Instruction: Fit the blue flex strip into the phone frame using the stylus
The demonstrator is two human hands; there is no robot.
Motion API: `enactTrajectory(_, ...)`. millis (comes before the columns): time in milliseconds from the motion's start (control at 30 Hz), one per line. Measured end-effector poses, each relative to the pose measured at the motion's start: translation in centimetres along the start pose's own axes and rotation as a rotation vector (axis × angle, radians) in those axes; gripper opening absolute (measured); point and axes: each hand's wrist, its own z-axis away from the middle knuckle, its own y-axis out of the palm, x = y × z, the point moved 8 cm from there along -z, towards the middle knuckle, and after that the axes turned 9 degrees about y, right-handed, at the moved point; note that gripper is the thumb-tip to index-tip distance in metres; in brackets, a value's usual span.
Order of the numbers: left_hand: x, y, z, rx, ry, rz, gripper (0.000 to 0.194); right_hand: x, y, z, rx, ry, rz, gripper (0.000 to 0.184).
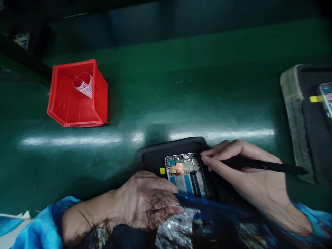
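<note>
An opened smartphone [187, 174] lies on a black tray or pad [171, 146], its circuit board, copper-coloured patch and blue strips exposed. My left hand [149, 193] is at the phone's left side, fingers bent over its edge. Loose hair and dark clothing hide part of that hand and the phone's lower end. In my right hand [241, 169] is a slim black pen-like tool [269, 166], pinched between thumb and fingers. Its working end is hidden at my fingertips, close by the phone's upper right corner. A small yellow tab [162, 171] shows at the phone's left edge.
On the green table [160, 93], a red plastic bin [101, 97] stands at the left with a rolled, white-and-red dotted strip [85, 86] inside. At the right edge, another phone [327, 97] with a yellow tab lies on a grey-and-black padded holder [293, 103].
</note>
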Motion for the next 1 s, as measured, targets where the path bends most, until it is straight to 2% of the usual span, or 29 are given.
enactTrajectory(100, 0.0, -0.8, -0.2, -0.094, -0.004, 0.076, 0.008, -0.1, -0.1, 0.1, -0.005, -0.019, 0.013, 0.020)
enactTrajectory(267, 0.4, -0.5, -0.1, -0.069, -0.069, 0.108, 0.004, 0.1, 0.2, 0.2, 0.008, -0.043, 0.024, 0.018)
enactTrajectory(467, 0.1, -0.8, -0.3, -0.111, -0.054, 0.085, 0.005, 0.7, 0.3, 0.7, 0.004, -0.095, 0.025, 0.019)
enactTrajectory(567, 0.2, -0.8, -0.4, -0.094, -0.065, 0.083, 0.007, 0.5, 0.3, 0.8, -0.007, -0.103, 0.010, 0.018)
enactTrajectory(867, 0.1, -0.8, -0.2, -0.087, -0.060, 0.035, 0.011, 1.1, 0.8, 0.3, 0.062, -0.118, 0.005, 0.019)
enactTrajectory(933, 0.1, -0.8, -0.2, -0.085, -0.068, 0.072, 0.010, 1.0, 0.5, -0.1, 0.071, -0.114, -0.032, 0.019)
enactTrajectory(1000, 0.1, -0.7, -0.2, -0.072, -0.061, 0.136, 0.011, 0.7, -0.4, 0.1, 0.037, -0.125, -0.094, 0.011)
